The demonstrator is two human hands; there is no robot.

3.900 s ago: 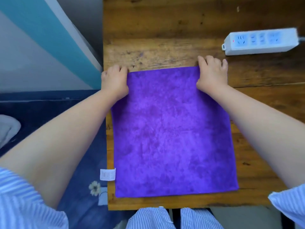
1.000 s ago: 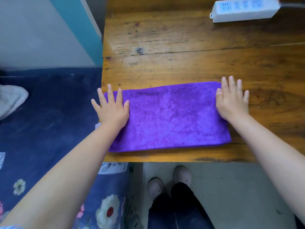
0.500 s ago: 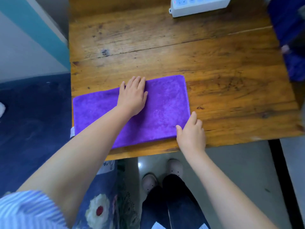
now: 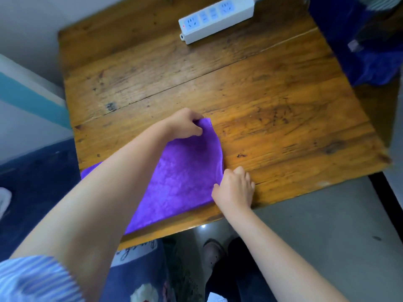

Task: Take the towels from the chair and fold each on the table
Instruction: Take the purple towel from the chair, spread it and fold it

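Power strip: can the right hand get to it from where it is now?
Probably yes. Bare table lies between the right hand and the power strip, with nothing standing in the path. But that hand now pinches the purple towel at its near right corner, so it would have to let go first.

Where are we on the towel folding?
Done: the purple towel lies on the table as a folded strip. In hand: the left hand pinches its far right corner and the right hand grips the near right corner, apparently for the next fold. Left: that fold, plus the blue cloth beyond the table's right edge, likely more towels.
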